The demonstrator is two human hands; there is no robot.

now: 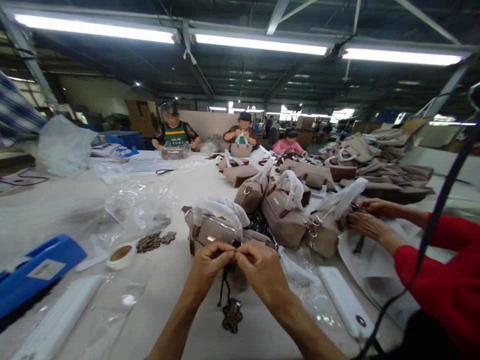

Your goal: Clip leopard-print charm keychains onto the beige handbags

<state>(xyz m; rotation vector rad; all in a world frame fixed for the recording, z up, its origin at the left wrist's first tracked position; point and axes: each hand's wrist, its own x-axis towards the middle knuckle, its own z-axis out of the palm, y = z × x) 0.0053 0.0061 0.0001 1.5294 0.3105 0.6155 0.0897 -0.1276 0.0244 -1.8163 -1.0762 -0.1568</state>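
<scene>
My left hand (212, 260) and my right hand (258, 262) meet fingertip to fingertip, each closed in a pinch on a dark cord (225, 280). Most of the pinched part is hidden behind the fingers. Below them dangles a flower-shaped leopard-print charm (232, 315), its cord end loose beside it. Directly behind my fingertips stands a taupe handbag (212, 230) with a silver zip, its handles (221, 207) wrapped in white material. Whether the cord is fastened to the bag I cannot tell.
Leopard-print flower pieces (150, 242) lie beside a tape roll (122, 256). A blue tape dispenser (45, 272) sits left, a white power bank-like device (345, 300) right. More handbags (285, 215) crowd behind. A co-worker's hands (369, 222) in red sleeves work at right; other people sit opposite.
</scene>
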